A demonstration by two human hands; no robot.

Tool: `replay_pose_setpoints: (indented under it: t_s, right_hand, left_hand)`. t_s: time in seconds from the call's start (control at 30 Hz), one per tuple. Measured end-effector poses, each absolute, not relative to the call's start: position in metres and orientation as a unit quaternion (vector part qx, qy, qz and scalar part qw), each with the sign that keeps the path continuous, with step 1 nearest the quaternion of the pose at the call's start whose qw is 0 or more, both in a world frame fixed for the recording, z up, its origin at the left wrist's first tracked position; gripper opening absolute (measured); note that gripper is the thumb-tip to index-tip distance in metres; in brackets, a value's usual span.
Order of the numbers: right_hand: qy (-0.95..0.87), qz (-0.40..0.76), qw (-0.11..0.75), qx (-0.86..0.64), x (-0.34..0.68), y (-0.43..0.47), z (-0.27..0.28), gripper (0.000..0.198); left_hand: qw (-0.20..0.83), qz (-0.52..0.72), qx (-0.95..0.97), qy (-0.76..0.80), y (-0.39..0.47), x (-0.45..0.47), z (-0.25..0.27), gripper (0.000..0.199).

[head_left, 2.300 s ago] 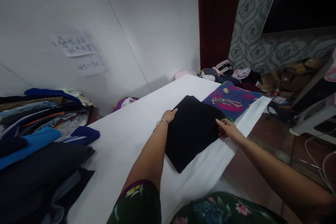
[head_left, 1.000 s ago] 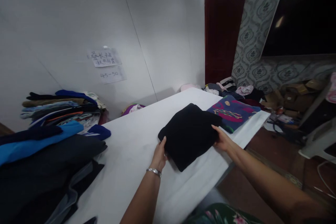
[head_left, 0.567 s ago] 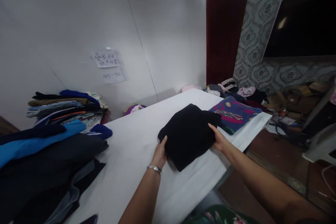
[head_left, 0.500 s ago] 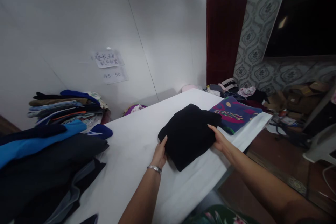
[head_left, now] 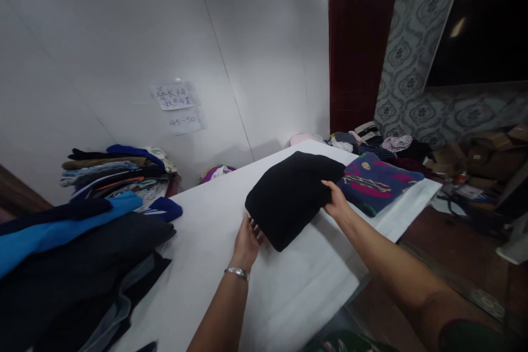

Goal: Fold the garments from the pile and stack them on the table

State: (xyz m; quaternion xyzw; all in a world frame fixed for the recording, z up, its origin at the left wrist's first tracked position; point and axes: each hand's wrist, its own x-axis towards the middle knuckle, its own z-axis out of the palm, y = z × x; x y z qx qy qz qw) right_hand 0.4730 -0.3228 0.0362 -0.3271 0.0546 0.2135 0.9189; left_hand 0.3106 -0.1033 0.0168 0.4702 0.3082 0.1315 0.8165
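Observation:
A folded black garment [head_left: 295,195] is at the middle of the white table, its near edge slightly raised. My right hand [head_left: 335,201] pinches its right edge, thumb on top and the other fingers hidden beneath. At the lower left edge is my left hand [head_left: 247,239], wearing a silver bracelet [head_left: 237,273]. Its fingers are apart, with the tips beside or just under the cloth; whether they touch it I cannot tell. A blue and magenta patterned garment [head_left: 377,181] lies flat to the right, partly behind the black one.
The white table [head_left: 210,214] runs toward a pale wall bearing paper notes [head_left: 177,96]. Dark clothes [head_left: 82,253] are heaped on the left, with a stack of folded clothes [head_left: 119,168] behind. More clothes [head_left: 375,140] lie beyond the far end. Cardboard boxes [head_left: 487,154] stand at right.
The black garment has shifted slightly up and left, away from me. My left thumb has come off its top, and those fingers have spread. My right hand keeps its hold.

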Motion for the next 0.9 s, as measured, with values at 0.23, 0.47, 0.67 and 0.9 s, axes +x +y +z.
replay_pose_setpoints:
  t_s: [0.23, 0.47, 0.67, 0.9]
  right_hand:
    - [-0.004, 0.175, 0.941, -0.289, 0.526, -0.314, 0.065, 0.006]
    - [-0.019, 0.116, 0.960, -0.255, 0.599, -0.334, 0.094, 0.006]
    - [0.001, 0.082, 0.965, -0.248, 0.657, -0.362, 0.090, 0.006]
    - [0.014, 0.040, 0.958, -0.285, 0.717, -0.388, 0.067, 0.003]
  left_hand:
    - [0.715, 0.151, 0.601, 0.323, -0.112, 0.297, -0.023, 0.049]
    - [0.694, 0.183, 0.620, 0.318, -0.112, 0.295, -0.044, 0.046]
    - [0.675, 0.192, 0.635, 0.323, -0.106, 0.298, -0.052, 0.050]
    - [0.655, 0.187, 0.647, 0.343, -0.107, 0.296, -0.058, 0.050]
